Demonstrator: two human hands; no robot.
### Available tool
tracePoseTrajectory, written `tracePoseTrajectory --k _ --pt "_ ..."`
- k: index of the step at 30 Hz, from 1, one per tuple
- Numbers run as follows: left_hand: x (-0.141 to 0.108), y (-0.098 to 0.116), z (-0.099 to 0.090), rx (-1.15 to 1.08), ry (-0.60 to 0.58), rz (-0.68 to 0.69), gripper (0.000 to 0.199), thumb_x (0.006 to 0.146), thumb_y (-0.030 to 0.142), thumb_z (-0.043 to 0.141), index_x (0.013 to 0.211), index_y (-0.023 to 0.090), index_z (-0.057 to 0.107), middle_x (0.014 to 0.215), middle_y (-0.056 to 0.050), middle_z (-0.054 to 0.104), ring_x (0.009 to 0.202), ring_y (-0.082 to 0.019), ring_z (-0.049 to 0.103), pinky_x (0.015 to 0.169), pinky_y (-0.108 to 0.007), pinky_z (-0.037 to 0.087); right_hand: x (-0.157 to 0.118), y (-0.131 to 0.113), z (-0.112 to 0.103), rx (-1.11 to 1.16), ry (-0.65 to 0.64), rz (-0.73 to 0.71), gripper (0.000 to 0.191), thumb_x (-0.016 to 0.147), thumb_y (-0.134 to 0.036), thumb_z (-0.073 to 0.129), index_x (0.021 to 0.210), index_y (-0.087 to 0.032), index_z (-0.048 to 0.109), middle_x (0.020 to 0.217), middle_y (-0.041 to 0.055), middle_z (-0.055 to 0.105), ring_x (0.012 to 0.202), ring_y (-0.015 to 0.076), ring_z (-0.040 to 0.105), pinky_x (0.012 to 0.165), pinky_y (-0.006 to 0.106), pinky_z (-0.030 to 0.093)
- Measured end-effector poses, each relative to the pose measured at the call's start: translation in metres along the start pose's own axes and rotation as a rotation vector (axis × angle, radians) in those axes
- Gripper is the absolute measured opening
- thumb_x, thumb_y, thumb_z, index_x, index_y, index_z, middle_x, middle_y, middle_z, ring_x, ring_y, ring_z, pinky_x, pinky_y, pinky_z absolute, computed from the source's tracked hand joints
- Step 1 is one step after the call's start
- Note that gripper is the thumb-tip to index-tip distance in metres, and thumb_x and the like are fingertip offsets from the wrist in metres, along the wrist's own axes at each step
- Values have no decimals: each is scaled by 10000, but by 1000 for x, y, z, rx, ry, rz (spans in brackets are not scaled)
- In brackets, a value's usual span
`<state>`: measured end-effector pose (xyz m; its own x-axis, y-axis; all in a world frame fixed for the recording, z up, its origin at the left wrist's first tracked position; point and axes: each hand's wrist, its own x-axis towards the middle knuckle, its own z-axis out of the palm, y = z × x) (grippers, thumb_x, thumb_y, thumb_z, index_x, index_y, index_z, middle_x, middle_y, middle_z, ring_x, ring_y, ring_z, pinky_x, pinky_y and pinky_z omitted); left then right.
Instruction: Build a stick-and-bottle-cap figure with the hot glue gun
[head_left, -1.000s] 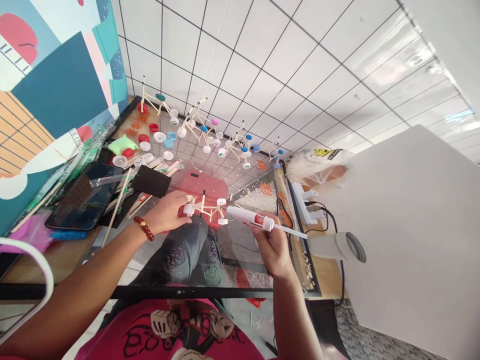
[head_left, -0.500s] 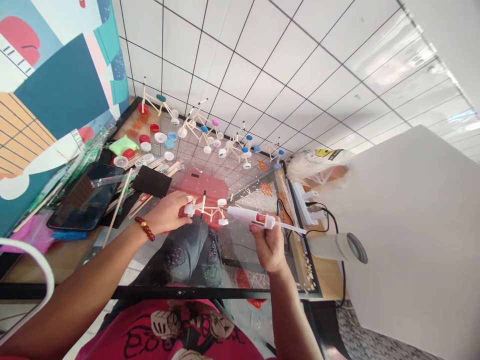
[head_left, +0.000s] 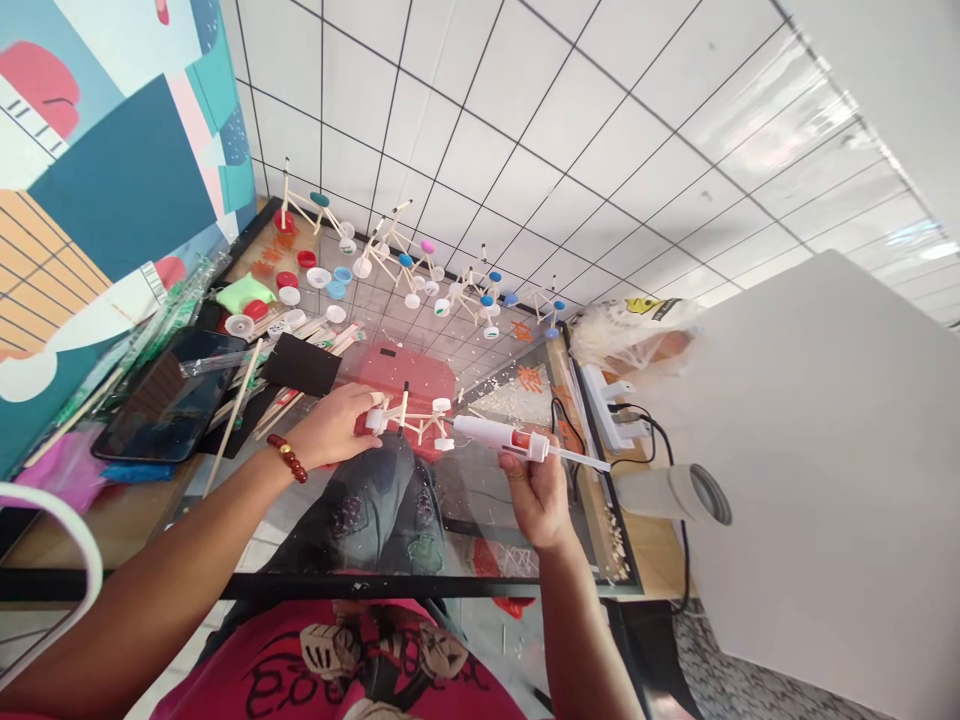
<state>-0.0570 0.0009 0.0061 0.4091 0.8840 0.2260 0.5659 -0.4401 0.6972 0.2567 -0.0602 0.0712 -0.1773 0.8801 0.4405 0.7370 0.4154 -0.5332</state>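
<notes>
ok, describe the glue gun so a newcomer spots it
Find the black-edged table, then the right hand over its right half. It holds the glue gun: white like the power strip farther right, but with a reddish patch and a pale rear stick.

"What stands at the back of the table?"
"A row of stick models, before the tiled wall; loose caps lie nearer, towards the left."
"And the sides?"
"The phone lies left, the power strip right (beyond the glue gun in the right hand)."
</notes>
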Motion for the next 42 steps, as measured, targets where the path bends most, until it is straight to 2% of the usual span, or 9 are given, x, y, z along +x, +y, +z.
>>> tracePoseTrajectory --k 9,19,23,30,35,39,42 --pt "0 1 -2 -3 -4 -5 453 676 234 845 1102 220 690 1190 -115 718 1140 -318 669 1020 -475 531 5 -10 11 -34 -4 -45 196 978 -303 504 1151 -210 504 958 69 628 760 195 598 680 336 498" --pt "0 -1 -1 42 -20 13 466 697 217 844 1127 195 666 1201 -125 709 1131 -307 658 1015 -469 520 -2 -13 0 -105 -9 -3 202 978 -329 497 1144 -214 483 880 50 643 680 192 597 619 316 471" --pt "1 2 -3 27 -24 4 454 693 213 845 1113 199 672 1194 -118 711 1137 -303 658 1018 -467 522 0 -17 5 -85 -25 -19 195 988 -321 484 1150 -212 489 937 70 654 715 196 614 637 323 483" --pt "0 4 -5 41 -31 -5 439 699 217 840 1106 205 676 1181 -113 713 1134 -308 657 1016 -474 521 6 -21 8 -84 -35 -35 182 995 -318 477 1144 -213 474 909 74 664 727 216 631 644 336 497" --pt "0 3 -4 41 -40 -17 464 704 231 845 1132 193 671 1224 -128 702 1169 -317 645 1035 -472 510 -1 -22 6 -96 -60 -97 200 997 -294 475 1174 -205 499 1019 110 664 821 231 660 705 363 528" --pt "0 2 -3 37 -40 -9 455 718 218 835 1139 195 665 1208 -118 708 1170 -307 643 1033 -455 508 -10 -11 0 -59 -38 -29 207 990 -311 513 1170 -209 511 973 80 658 785 210 651 688 345 524" --pt "-1 0 -2 32 -31 9 459 718 214 835 1143 195 663 1203 -116 709 1169 -303 643 1035 -449 507 -12 1 1 86 35 87 210 985 -330 542 1162 -219 512 939 53 650 765 188 644 704 337 527"
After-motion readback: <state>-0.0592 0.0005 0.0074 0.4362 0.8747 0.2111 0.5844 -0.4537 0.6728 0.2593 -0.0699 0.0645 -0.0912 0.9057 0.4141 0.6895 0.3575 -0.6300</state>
